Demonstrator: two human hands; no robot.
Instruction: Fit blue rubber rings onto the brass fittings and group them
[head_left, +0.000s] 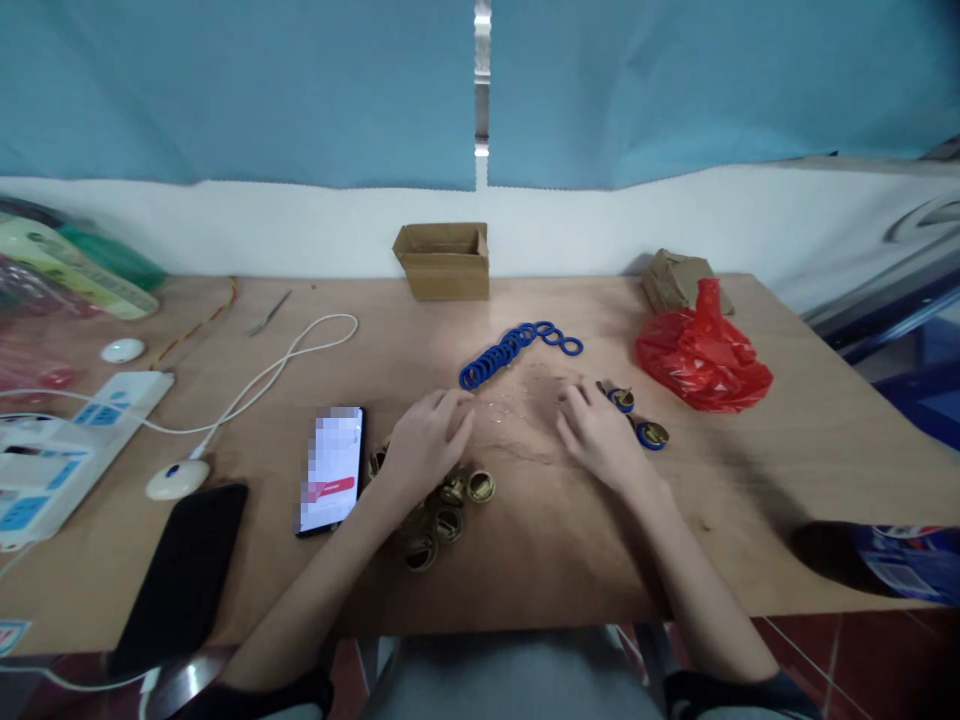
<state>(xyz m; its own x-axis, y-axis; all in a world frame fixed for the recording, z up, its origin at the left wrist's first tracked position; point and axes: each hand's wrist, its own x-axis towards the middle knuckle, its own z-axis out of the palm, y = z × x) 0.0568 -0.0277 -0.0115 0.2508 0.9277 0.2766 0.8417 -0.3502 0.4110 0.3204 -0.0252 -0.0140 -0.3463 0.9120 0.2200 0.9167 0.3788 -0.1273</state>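
My left hand (427,440) rests palm down on the wooden table (570,540), fingers loosely curled, right above a cluster of brass fittings (450,505). I cannot see anything held in it. My right hand (596,430) lies flat with fingers stretched out, just left of two brass fittings with blue rings on them (637,418). A row of blue rubber rings (510,352) lies beyond both hands. A thin clear film (517,410) lies between the hands.
A small open cardboard box (444,260) stands at the back. A red plastic bag (703,355) and a brown packet (679,278) sit at the right. A lit phone (331,468), a dark phone (184,575), a white cable (277,370) and a power strip (67,450) lie at the left.
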